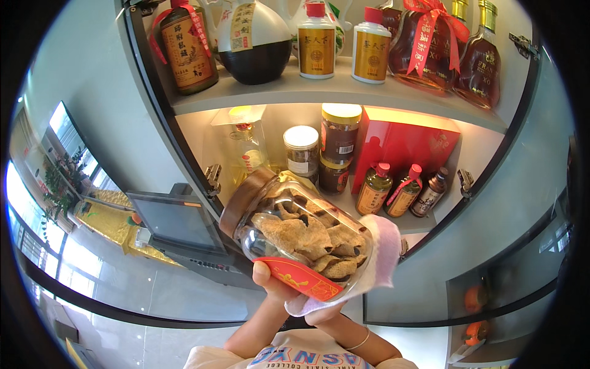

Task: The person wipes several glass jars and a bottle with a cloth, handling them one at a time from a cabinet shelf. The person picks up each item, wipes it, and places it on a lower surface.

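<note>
A large clear jar (309,230) with a brown wooden-looking lid (246,200) and a red label is tilted in front of the cabinet, its lid toward the upper left. Brown, rough dried pieces fill much of it. My left hand (274,281) grips the lower side of the jar near the lid, thumb on the label's edge. My right hand (325,313) is beneath the jar's base, holding a white and lilac cloth (387,251) against it; most of its fingers are hidden by the cloth and jar.
Glass bottles and a black-and-white jug (255,44) stand on the upper shelf (332,99). Behind the jar, the lower shelf holds stacked food jars (340,138), a red box (405,147) and small bottles (373,189). Glass doors (511,203) flank the cabinet; a dark monitor (177,223) is at left.
</note>
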The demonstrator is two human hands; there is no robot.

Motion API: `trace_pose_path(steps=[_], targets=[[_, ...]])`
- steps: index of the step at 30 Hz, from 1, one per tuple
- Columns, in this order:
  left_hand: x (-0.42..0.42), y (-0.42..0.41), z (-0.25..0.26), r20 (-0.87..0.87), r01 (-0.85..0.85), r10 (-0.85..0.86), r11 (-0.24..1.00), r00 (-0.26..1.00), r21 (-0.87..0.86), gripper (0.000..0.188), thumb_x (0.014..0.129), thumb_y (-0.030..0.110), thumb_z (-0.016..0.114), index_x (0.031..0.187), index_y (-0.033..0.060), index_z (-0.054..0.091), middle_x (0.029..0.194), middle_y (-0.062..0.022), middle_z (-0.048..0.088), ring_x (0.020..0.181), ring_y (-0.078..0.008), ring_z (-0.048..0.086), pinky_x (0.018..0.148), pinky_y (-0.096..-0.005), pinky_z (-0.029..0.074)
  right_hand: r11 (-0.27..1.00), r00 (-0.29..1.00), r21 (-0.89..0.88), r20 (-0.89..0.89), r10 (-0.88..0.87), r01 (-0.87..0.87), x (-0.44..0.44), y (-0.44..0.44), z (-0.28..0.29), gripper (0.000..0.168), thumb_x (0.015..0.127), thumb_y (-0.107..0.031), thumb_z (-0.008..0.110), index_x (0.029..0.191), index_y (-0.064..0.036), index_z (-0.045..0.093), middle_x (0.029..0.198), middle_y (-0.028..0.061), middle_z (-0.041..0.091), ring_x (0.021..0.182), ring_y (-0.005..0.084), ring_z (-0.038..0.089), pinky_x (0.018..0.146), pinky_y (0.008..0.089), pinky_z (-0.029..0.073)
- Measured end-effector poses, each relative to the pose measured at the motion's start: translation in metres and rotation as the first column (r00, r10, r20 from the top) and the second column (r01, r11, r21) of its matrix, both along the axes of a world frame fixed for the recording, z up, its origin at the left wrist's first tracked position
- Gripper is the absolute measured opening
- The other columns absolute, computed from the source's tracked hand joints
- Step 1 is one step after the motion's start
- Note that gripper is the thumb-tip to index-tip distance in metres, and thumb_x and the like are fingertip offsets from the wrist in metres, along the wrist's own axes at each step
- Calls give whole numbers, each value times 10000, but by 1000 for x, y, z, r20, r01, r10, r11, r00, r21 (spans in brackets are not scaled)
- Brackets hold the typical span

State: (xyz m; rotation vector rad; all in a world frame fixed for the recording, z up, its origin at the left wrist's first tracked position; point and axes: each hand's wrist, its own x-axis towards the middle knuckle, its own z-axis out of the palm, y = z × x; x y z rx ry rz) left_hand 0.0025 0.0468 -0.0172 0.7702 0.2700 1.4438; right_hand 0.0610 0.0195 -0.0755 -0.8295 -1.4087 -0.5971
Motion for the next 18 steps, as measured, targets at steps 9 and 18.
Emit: trace_pose_path(steps=[9,18], targets=[[-21,8,-46,15,48,-45,963,999,-264,743,661,611,725,1050,-1,561,919,-117,657,820,-216,655,759,-373,555,981,987,-107,1,-161,160,21,-1,42,534,865,-362,513,1253,3,481,1255,323,450,1078,474,509,915,547,405],[-35,10,-8,-446,-37,187,946,875,323,1145,427,276,926,1340,-34,308,1255,-143,507,1121,-215,533,953,-347,432,107,15,15,-962,272,-994,83,27,78,460,980,-329,402,1267,17,501,1217,114,581,1098,175,550,941,312,439]])
